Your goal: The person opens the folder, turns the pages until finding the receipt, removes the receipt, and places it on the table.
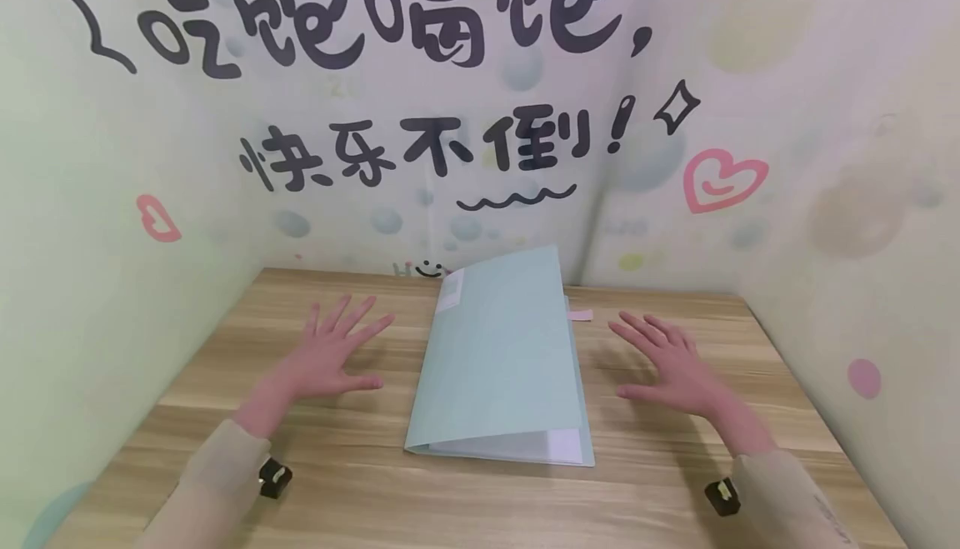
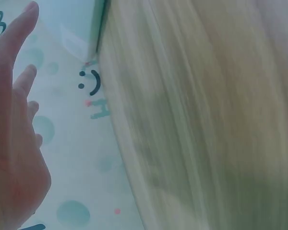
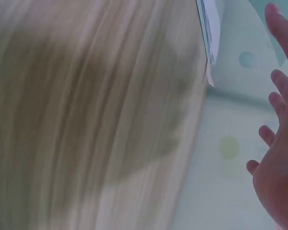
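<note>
A light blue folder lies on the wooden table between the two hands, its cover slightly lifted along the right side. White paper shows inside at the near edge, and a pink tab sticks out on the right. To the folder's left, the left hand hovers over the table with fingers spread, holding nothing. On the other side the right hand is likewise raised, fingers extended and apart from the folder. Both wrist views show the folder's edge near the top, beyond the hands.
The wooden table ends at a back wall printed with black characters, hearts and dots. Side walls rise at left and right. A small black device sits at the left wrist, and another black device at the right.
</note>
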